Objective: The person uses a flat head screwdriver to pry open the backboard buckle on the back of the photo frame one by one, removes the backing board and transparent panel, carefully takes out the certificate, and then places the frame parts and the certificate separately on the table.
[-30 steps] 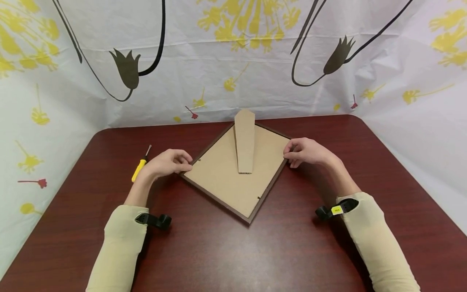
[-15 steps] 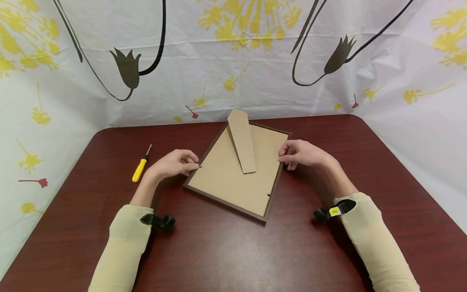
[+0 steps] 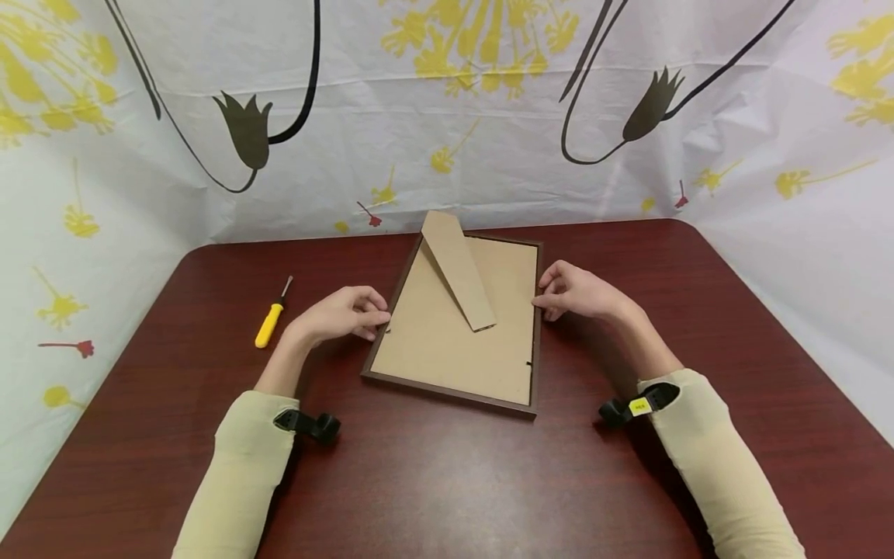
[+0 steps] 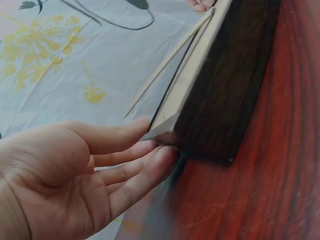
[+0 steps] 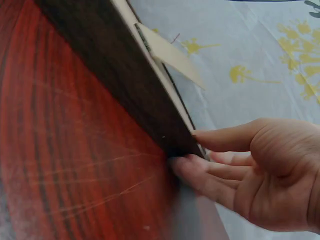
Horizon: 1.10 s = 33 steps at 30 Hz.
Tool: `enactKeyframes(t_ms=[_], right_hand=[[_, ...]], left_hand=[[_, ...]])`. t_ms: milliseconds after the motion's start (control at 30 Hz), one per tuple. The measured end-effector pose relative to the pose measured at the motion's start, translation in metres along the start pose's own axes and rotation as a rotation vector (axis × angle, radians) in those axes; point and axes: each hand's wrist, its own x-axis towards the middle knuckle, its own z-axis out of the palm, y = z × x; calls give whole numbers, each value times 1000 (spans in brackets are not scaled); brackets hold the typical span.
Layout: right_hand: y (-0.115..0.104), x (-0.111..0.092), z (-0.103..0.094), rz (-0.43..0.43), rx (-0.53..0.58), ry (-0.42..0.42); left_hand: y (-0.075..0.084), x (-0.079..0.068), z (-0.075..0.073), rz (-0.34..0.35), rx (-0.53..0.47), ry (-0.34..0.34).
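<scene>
A picture frame (image 3: 447, 394) lies face down on the table, its tan backing board (image 3: 426, 349) upward. From the board a cardboard easel leg (image 3: 458, 272) sticks out, leaning toward the far left. My left hand (image 3: 342, 314) grips the left edge, thumb on top and fingers below. On the opposite side my right hand (image 3: 581, 292) pinches the right edge likewise. Each wrist view shows the dark outer side of the frame (image 4: 222, 90) close up; in the right one, the fingertips of the right hand (image 5: 265, 170) reach under its corner.
A yellow-handled screwdriver (image 3: 269, 322) lies left of the left hand. The dark red table (image 3: 433, 481) ends at the back against a white sheet (image 3: 503, 186) printed with flowers; the sheet also hangs at both sides.
The picture frame has turned from a diamond position to nearly square with the table, its near corner swinging right. Both hands stay at its edges; the left hand has shifted right.
</scene>
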Motion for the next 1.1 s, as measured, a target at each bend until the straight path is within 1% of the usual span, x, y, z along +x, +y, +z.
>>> enactKeyframes(t_ms=[33,100,167,233,400,467,533,667,733,767,833,967,1033,1100], right_hand=[[-1,0,0,26,47,-14],[-3,-1,1,59,108,-36],[-3,-1,2,70,127,-38],[-3,-1,3,69,92,-9],[0,1,5,51,-98,105],[0,1,4,52,-144,126],[0,1,3,54,-139,104],[-2,-1,1,63,-95,-24],[-4,-2,1,59,-97,-77],[-4,-2,1,54,-114,-87],[-5,-1,3,32,-158,-75],[-3,2,7,1,-252,-1],[-2,3,8,1,-272,24],[-1,4,9,12,-279,31]], left_hand=[[0,1,1,3,-3,15],[1,2,2,9,1,31],[1,2,3,4,11,36],[2,1,4,-5,7,21],[5,1,8,-55,-53,-62],[7,1,11,-67,-62,-75],[9,2,13,-70,-53,-55],[10,4,17,-61,-10,25],[10,5,18,-61,3,55],[9,5,18,-59,4,60],[9,6,19,-61,-1,61],[10,6,22,-68,-31,44],[10,5,23,-75,-30,43],[11,5,23,-75,-18,46]])
